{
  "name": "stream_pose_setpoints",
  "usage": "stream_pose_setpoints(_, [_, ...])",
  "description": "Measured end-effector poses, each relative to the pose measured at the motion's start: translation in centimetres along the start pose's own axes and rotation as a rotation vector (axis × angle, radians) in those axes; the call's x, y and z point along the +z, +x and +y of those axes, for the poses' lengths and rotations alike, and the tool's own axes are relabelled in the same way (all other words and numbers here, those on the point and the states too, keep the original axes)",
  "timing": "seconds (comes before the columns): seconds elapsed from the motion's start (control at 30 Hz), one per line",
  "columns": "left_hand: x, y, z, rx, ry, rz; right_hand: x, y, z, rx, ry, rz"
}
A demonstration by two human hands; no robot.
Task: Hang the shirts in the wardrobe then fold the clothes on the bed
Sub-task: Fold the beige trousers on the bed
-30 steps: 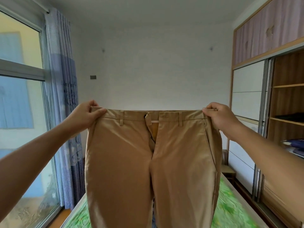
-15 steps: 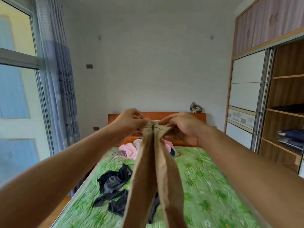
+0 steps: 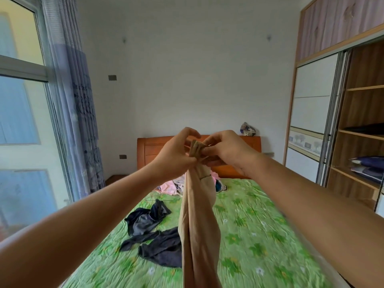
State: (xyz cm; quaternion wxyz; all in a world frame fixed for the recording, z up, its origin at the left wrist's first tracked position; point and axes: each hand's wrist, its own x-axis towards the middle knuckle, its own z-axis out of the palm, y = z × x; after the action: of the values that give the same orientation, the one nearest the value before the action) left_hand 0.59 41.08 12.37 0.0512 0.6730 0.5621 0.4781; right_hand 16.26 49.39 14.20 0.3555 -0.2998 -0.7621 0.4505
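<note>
We held tan trousers [image 3: 199, 225] doubled lengthwise at twelve o'clock over the bed [image 3: 259, 235], our left hand [image 3: 174, 156] and right hand [image 3: 226, 150] both pinching the waistband [image 3: 196, 147], dark clothes [image 3: 153, 231] lying at nine o'clock

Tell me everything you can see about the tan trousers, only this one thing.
The trousers are tan and look like smooth woven cloth. They are folded lengthwise with the two waist halves lying together. They hang straight down above the bed, and their lower end is out of frame. The left hand and the right hand both pinch the waistband at the top.
</note>
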Motion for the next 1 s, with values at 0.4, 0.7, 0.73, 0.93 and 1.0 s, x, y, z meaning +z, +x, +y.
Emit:
stream_pose_setpoints(0.4, [-5.7, 1.2, -1.0, -0.040, -0.355, -0.001, -8.0, 0.4, 2.2, 0.074, -0.589, -0.143])
stream_pose_setpoints(0.7, [-10.6, 2.0, -2.6, -0.069, -0.313, 0.066, -5.3, 0.0, 0.1, -0.378, 0.018, 0.049])
stream_pose_setpoints(0.73, [-10.7, 1.9, -2.7, -0.079, -0.302, 0.058, -5.0, -0.1, 0.0, -0.370, 0.033, 0.068])
stream_pose_setpoints(0.93, [-11.5, 2.3, 0.7, -0.086, 0.357, -0.211, -2.7, 0.3, -0.6, -0.393, 0.055, 0.058])
stream_pose_setpoints(1.0, [-10.8, 3.0, 2.7, -0.037, 0.701, -0.321, -2.0, 0.4, -0.6, -0.402, 0.063, 0.018])
